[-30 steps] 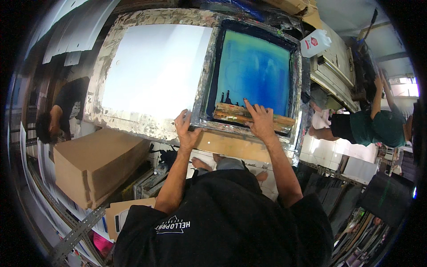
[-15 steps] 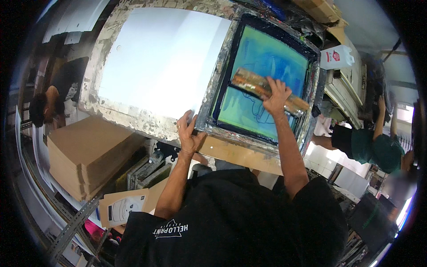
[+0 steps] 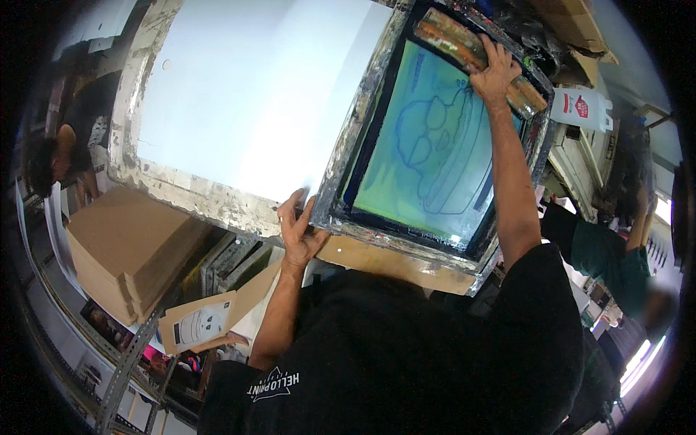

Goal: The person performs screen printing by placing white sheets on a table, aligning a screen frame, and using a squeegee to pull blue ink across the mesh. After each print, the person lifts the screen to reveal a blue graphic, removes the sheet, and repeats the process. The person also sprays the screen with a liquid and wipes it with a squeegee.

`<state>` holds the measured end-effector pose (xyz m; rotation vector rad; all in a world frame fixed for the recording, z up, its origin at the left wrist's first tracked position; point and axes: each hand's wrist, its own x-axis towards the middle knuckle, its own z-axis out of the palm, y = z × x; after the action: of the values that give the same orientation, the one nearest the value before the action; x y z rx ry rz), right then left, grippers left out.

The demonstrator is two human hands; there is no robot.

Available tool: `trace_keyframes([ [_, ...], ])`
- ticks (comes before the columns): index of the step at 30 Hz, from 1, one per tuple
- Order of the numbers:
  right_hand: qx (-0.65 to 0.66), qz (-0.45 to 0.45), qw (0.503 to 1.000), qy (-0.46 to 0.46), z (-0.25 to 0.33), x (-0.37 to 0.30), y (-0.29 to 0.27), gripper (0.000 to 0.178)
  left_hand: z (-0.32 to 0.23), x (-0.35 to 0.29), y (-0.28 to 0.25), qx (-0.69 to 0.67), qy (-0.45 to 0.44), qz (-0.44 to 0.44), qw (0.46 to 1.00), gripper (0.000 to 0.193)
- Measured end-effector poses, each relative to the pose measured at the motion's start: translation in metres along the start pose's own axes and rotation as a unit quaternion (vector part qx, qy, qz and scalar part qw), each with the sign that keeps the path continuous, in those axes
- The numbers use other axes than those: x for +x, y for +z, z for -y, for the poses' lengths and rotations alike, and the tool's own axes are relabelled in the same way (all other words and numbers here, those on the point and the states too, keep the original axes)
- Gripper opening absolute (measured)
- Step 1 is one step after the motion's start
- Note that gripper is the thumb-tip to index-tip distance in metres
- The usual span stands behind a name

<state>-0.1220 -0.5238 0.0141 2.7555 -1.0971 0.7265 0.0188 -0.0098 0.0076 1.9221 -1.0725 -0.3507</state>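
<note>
The right hand (image 3: 494, 69), fingers wrapped over the squeegee (image 3: 475, 51), has pushed it to the screen's (image 3: 435, 145) far edge, baring the design; the left hand (image 3: 299, 235) is still pinching the frame's (image 3: 355, 138) near corner.

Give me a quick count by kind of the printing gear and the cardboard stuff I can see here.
Screen frame: 1
Squeegee: 1
White printing board: 1
Cardboard box stack: 1
Cardboard sheet with a white picture: 1
Total: 5
</note>
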Motion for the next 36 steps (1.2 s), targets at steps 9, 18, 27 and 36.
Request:
trace_keyframes([
  [9,0.078,0.057,0.994,-0.042,-0.057,0.054,0.017,0.072,0.003,0.002,0.004,0.02,0.018,-0.012,1.0,0.076],
  [18,0.152,0.043,0.987,0.029,-0.044,0.061,-0.024,0.055,0.001,0.001,0.003,0.012,0.014,-0.015,1.0,0.08],
  [27,0.081,-0.014,0.995,-0.061,-0.026,0.049,-0.048,0.052,0.002,-0.002,0.002,0.007,0.02,-0.016,1.0,0.076],
  [36,0.057,0.015,0.997,-0.059,-0.017,0.035,-0.015,0.055,0.01,-0.007,0.005,0.008,0.035,-0.041,0.999,0.07],
])
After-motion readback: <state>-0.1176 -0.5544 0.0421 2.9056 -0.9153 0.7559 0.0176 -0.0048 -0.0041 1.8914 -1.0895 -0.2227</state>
